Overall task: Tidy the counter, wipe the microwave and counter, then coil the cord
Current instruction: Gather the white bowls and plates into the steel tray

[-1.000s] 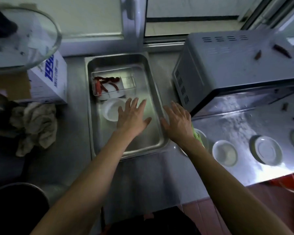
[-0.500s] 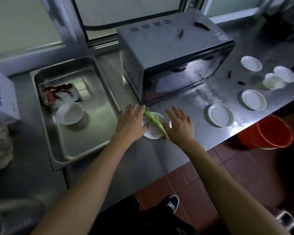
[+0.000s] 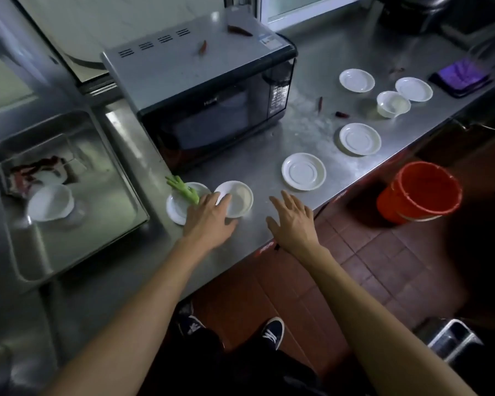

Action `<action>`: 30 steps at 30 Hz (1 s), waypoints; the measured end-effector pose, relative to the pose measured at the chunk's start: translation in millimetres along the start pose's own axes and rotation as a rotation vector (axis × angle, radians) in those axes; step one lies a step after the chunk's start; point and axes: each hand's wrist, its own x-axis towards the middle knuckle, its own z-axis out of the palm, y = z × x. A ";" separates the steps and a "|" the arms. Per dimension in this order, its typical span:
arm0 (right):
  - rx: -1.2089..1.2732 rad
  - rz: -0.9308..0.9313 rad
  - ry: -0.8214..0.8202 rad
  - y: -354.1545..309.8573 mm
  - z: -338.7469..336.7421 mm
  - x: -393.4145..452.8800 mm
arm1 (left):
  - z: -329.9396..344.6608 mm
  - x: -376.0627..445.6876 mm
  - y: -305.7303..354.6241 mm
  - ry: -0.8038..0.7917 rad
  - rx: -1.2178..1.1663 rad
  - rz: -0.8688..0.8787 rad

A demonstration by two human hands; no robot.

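Tidying had barely begun, I judged: the steel table was smeared, unwiped, with dishes scattered on it. The boxy grey microwave had chillies on top. A deep steel tray held one bowl. No cord showed. My left hand lay with straight fingers on a glossy white bowl; my right hand hovered spread, holding nothing.
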 end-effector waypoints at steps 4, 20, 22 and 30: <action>0.038 0.022 -0.008 22.2 -6.0 -10.5 | 9.4 9.4 16.8 -0.061 0.047 -0.003; 0.073 0.039 -0.052 27.2 2.8 36.4 | 44.8 83.0 17.5 -0.170 0.046 -0.009; 0.070 0.043 -0.066 23.1 4.6 50.0 | 50.4 93.7 13.0 -0.235 0.040 -0.021; 0.100 0.107 -0.064 24.4 6.8 87.2 | 50.5 123.5 14.4 -0.243 0.031 0.019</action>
